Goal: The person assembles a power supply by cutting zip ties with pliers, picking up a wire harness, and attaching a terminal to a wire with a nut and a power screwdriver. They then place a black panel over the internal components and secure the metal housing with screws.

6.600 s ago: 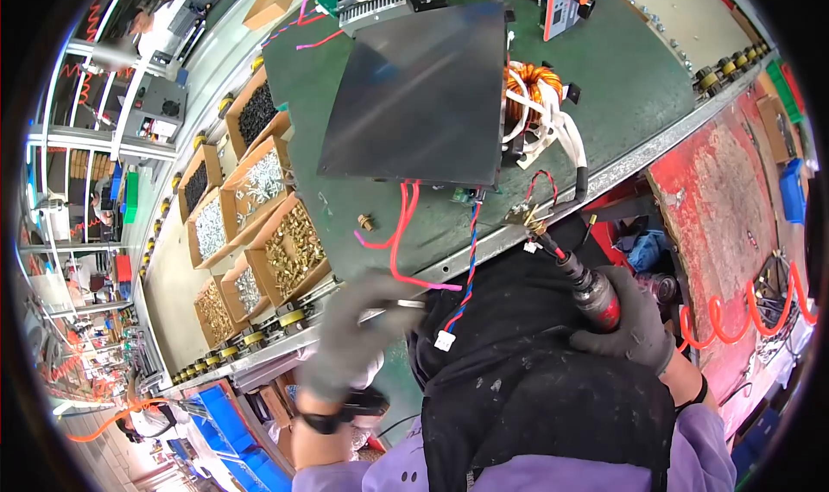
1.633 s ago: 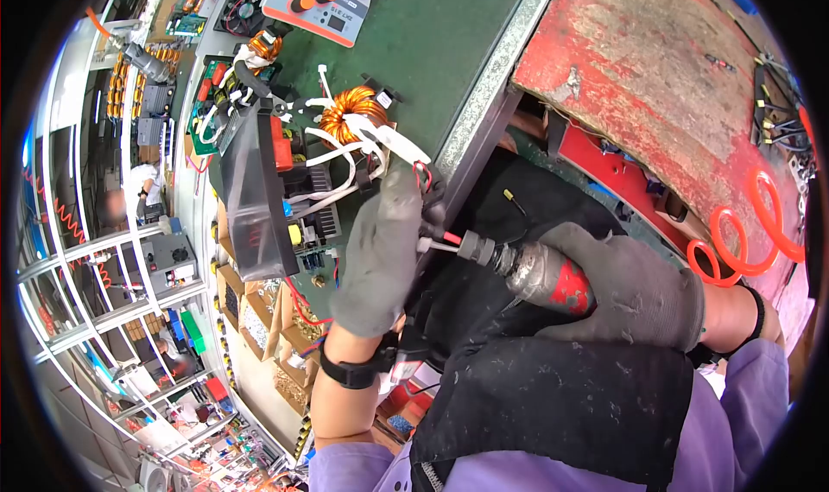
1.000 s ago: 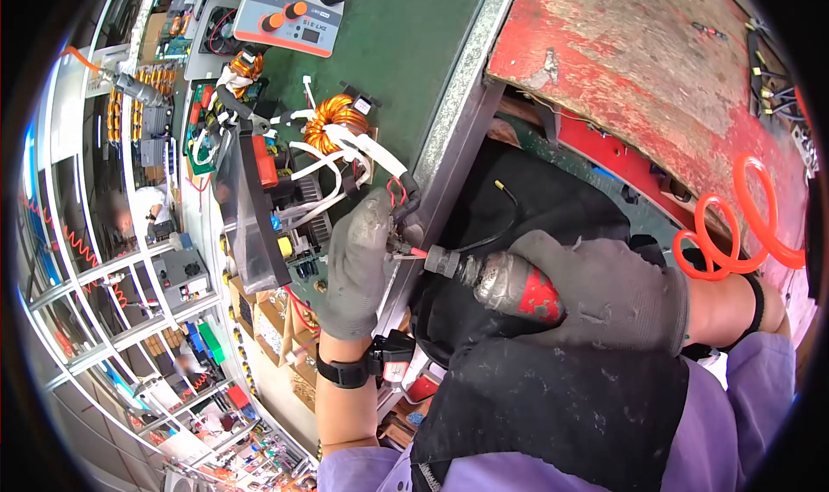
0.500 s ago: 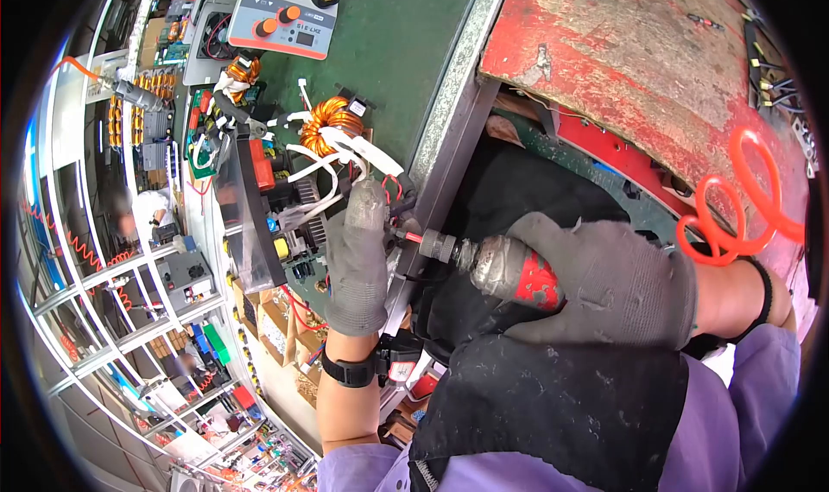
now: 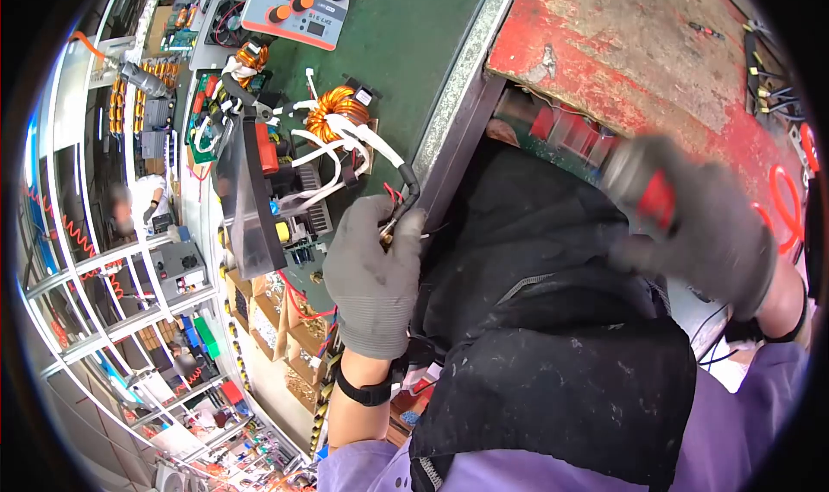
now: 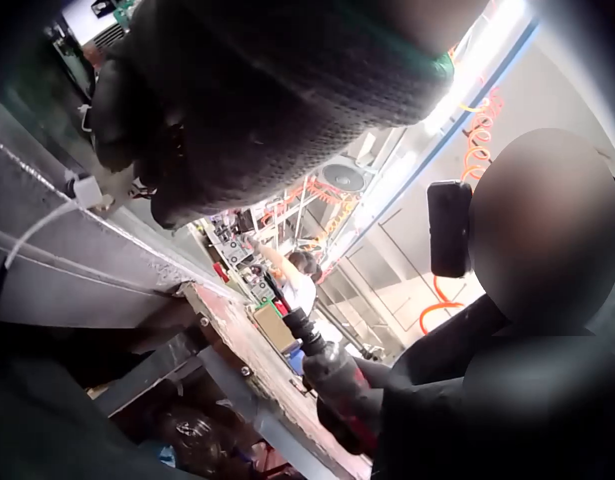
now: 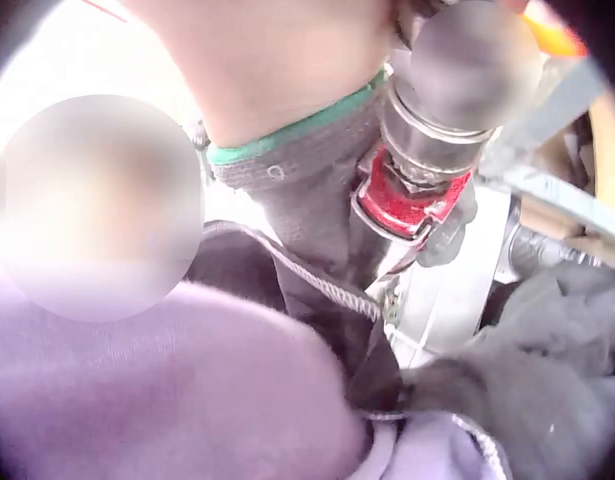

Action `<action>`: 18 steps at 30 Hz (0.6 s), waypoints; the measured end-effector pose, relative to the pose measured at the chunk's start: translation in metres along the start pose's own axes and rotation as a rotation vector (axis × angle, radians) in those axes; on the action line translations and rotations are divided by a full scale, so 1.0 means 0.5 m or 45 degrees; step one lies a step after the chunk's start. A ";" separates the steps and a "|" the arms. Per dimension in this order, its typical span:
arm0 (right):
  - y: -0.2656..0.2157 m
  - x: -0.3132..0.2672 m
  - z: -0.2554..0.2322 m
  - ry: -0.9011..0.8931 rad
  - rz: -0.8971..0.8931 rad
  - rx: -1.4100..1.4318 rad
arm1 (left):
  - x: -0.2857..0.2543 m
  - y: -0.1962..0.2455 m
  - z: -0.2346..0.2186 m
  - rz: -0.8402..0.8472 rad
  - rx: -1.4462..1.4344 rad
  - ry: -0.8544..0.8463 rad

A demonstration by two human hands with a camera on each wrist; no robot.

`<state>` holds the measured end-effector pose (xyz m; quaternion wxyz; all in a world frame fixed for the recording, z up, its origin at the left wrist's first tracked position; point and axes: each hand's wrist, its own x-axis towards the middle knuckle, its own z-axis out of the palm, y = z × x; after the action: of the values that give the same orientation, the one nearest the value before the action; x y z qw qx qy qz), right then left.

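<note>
The gloved left hand (image 5: 373,272) pinches a small brass-coloured fitting (image 5: 387,235) at the end of the black-sleeved cable (image 5: 409,184), beside the bench edge. That cable runs from the copper-wound coil (image 5: 337,112) on the green bench. At the right, blurred in the head view, the gloved right hand (image 5: 721,237) grips the red and silver power tool (image 5: 641,190), clear of the fitting. In the right wrist view the tool (image 7: 428,150) is seen close up within the hand. The left wrist view shows the left glove (image 6: 248,110) dark and near the lens.
A circuit assembly with a dark panel (image 5: 246,203) lies left of the coil. Above it stands a grey and orange control panel (image 5: 298,8). Boxes of screws (image 5: 302,362) are at lower left, a worn red board (image 5: 622,43) at upper right, and a red coiled hose (image 5: 786,207) at far right.
The right hand has carried the tool away from the fitting, up and to the right. The left hand stays by the bench edge, its thumb and fingers now around the fitting.
</note>
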<state>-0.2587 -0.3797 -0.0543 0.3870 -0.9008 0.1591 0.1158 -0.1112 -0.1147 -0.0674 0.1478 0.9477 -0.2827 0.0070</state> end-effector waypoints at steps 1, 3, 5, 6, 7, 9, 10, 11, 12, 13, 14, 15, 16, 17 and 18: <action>0.019 0.013 -0.012 0.168 0.115 -0.025 | 0.001 -0.004 0.001 -0.075 -0.208 -0.030; 0.068 0.044 -0.012 0.760 -0.087 -0.328 | 0.008 -0.007 -0.023 -0.490 -0.672 -0.276; 0.116 0.073 -0.050 0.692 0.174 -0.460 | 0.008 -0.031 -0.037 -0.606 -1.124 -0.343; 0.149 0.085 -0.058 0.698 0.160 -0.470 | 0.008 -0.041 -0.039 -0.703 -1.578 -0.413; 0.183 0.099 -0.061 0.685 0.005 -0.680 | 0.001 -0.063 -0.025 -0.664 -1.768 -0.432; 0.122 0.111 -0.068 0.537 0.237 -0.828 | -0.006 -0.061 -0.013 -0.719 -1.833 -0.457; 0.109 0.112 -0.065 0.538 0.229 -0.849 | -0.009 -0.061 -0.006 -0.777 -1.887 -0.515; 0.101 0.116 -0.055 0.711 0.158 -0.923 | -0.017 -0.080 0.015 -0.755 -1.994 -0.588; 0.086 0.122 -0.044 0.888 0.077 -0.995 | -0.018 -0.079 0.019 -0.750 -2.020 -0.577; 0.049 0.124 -0.017 1.054 -0.313 -1.054 | -0.020 -0.075 0.021 -0.712 -2.069 -0.548; -0.005 0.123 0.017 0.876 -0.488 -0.768 | -0.022 -0.074 0.024 -0.676 -2.112 -0.521; -0.058 0.122 0.052 0.689 -0.648 -0.478 | -0.024 -0.081 0.033 -0.665 -2.149 -0.533; -0.098 0.126 0.084 0.346 -0.611 0.035 | -0.026 -0.083 0.034 -0.663 -2.160 -0.523; -0.109 0.143 0.111 0.179 -0.689 0.145 | -0.029 -0.083 0.035 -0.665 -2.195 -0.497; -0.114 0.168 0.150 0.160 -0.797 0.223 | -0.032 -0.084 0.037 -0.670 -2.232 -0.472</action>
<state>-0.1661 -0.3042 -0.0949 0.4693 -0.8747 -0.0923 -0.0787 -0.1034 -0.0780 -0.0983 0.7596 0.5173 0.0177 -0.3938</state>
